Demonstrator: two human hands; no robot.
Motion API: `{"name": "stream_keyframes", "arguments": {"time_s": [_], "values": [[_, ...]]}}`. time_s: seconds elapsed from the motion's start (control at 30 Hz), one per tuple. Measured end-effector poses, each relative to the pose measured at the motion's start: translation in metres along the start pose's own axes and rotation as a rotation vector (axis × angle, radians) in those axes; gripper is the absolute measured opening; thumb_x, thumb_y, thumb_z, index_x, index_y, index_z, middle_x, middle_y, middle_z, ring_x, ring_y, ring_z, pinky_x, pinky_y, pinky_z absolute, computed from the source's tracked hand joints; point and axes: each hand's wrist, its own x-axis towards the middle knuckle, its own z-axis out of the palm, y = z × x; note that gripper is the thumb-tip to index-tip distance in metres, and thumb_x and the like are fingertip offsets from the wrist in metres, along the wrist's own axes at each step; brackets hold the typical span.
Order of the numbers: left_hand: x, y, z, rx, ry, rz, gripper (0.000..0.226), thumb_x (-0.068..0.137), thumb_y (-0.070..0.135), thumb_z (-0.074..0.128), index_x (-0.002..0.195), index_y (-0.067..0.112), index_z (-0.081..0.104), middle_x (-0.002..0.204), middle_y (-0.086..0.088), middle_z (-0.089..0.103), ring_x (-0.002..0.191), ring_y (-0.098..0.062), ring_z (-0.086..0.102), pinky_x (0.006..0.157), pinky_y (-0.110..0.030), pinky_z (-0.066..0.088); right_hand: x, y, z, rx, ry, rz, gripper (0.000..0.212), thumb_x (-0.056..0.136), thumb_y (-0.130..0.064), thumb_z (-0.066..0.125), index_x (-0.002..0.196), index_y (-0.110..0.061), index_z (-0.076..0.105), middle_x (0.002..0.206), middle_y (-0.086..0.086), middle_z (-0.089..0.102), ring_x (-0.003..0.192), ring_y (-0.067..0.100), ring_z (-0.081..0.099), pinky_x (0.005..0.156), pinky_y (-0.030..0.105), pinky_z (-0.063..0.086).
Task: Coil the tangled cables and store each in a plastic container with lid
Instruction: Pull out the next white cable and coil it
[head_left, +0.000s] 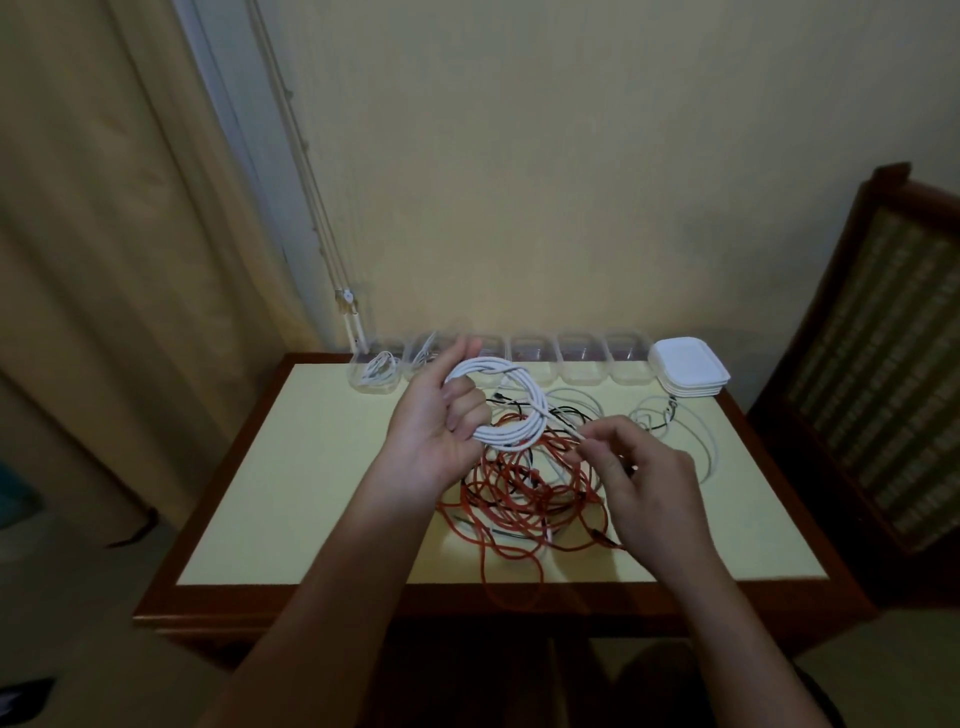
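Okay, I had the left hand (441, 431) raised palm-up over the bench (311, 467), forearm coming in from the bottom of the view. Its fingers were curled through the white coil (514, 410), gripping the coil's left side. The coil had several loops and was held up off the surface, roughly upright. The right hand (644, 478) sat lower and to the right, back toward the camera, with thumb and forefinger pinching the coil's loose white tail just right of the loops.

Under both hands lay the orange cable tangle (524, 499), mixed with thin black cable. One orange loop hung over the near edge. A loose white cable (696, 431) lay near the right edge. A row of clear containers (582, 364) stood along the far edge. The leftmost container (376, 371) held a coiled white cable. A stack of white lids (688, 371) sat at the row's right end. A wooden chair (883, 338) stood to the right and a curtain (104, 260) hung to the left.
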Motion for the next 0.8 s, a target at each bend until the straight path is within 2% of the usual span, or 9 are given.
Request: {"name": "stream_keyframes", "arguments": {"time_s": [0.07,0.2,0.27,0.33,0.43,0.53,0.63,0.73,0.8], "values": [[-0.002,-0.006,0.001,-0.052,-0.032,-0.020,0.021,0.099,0.028,0.057,0.087,0.014,0.064,0.041,0.007,0.023,0.027,-0.007,0.017,0.031,-0.017,0.008,-0.002,0.000,0.008,-0.034,0.084,-0.047,0.029,0.095,-0.011,0.068,0.087,-0.039,0.065,0.083,-0.026,0.069,0.085,0.002,0.065,0.073,0.019,0.046],[-0.005,-0.018,0.001,-0.075,-0.053,0.011,0.015,0.095,0.028,0.061,0.091,0.015,0.063,0.043,0.007,0.022,0.028,-0.007,0.017,0.027,-0.017,0.014,-0.003,0.000,0.023,-0.036,0.176,-0.074,0.021,0.091,-0.006,0.071,0.094,-0.027,0.075,0.093,-0.022,0.069,0.093,0.000,0.064,0.080,0.016,0.047],[-0.005,-0.023,0.001,-0.056,-0.042,0.051,0.016,0.096,0.029,0.061,0.093,0.014,0.063,0.044,0.007,0.021,0.029,-0.007,0.017,0.029,-0.017,0.015,-0.003,-0.005,0.028,0.103,0.164,0.066,0.020,0.092,-0.007,0.071,0.095,-0.026,0.076,0.088,-0.017,0.075,0.087,-0.003,0.068,0.076,0.015,0.051],[-0.005,-0.028,0.002,-0.046,-0.024,0.095,0.017,0.097,0.029,0.060,0.094,0.013,0.062,0.045,0.007,0.021,0.030,-0.006,0.018,0.030,-0.017,0.016,-0.003,-0.011,0.033,0.369,0.147,0.292,0.018,0.092,-0.006,0.071,0.098,-0.022,0.078,0.083,-0.006,0.078,0.081,0.003,0.073,0.069,0.016,0.054],[-0.003,-0.036,0.002,0.024,0.024,0.207,0.017,0.098,0.027,0.060,0.102,0.010,0.063,0.047,0.008,0.025,0.035,-0.005,0.019,0.034,-0.017,0.019,-0.001,-0.027,0.040,0.801,0.108,0.553,0.020,0.094,0.000,0.066,0.111,-0.005,0.074,0.093,0.008,0.079,0.089,0.018,0.077,0.074,0.020,0.059],[-0.002,-0.043,0.000,0.111,0.074,0.315,0.017,0.099,0.023,0.060,0.109,0.009,0.063,0.045,0.008,0.034,0.037,-0.004,0.019,0.037,-0.016,0.021,0.001,-0.038,0.040,1.023,0.066,0.628,0.024,0.097,0.008,0.053,0.112,0.001,0.071,0.103,0.015,0.077,0.098,0.022,0.075,0.084,0.026,0.061],[-0.003,-0.045,0.000,0.217,0.103,0.420,0.015,0.101,0.023,0.058,0.107,0.011,0.065,0.049,0.006,0.036,0.038,-0.004,0.020,0.038,-0.017,0.023,0.001,-0.041,0.037,1.223,0.033,0.684,0.030,0.096,0.008,0.043,0.116,0.007,0.066,0.111,0.021,0.074,0.107,0.028,0.072,0.096,0.038,0.056],[-0.003,-0.048,-0.001,0.339,0.107,0.471,0.020,0.100,0.027,0.059,0.112,0.013,0.065,0.051,0.009,0.044,0.044,-0.007,0.024,0.042,-0.019,0.028,0.002,-0.039,0.039,1.182,0.045,0.689,0.023,0.095,0.000,0.061,0.115,0.009,0.066,0.111,0.020,0.074,0.108,0.026,0.072,0.096,0.035,0.057],[-0.003,-0.052,-0.002,0.423,0.087,0.461,0.025,0.098,0.027,0.061,0.115,0.009,0.066,0.050,0.006,0.044,0.047,-0.010,0.036,0.048,-0.021,0.036,0.003,-0.037,0.038,1.143,0.066,0.698,0.026,0.091,-0.001,0.068,0.115,0.008,0.067,0.110,0.019,0.075,0.106,0.024,0.073,0.094,0.032,0.058]]}}
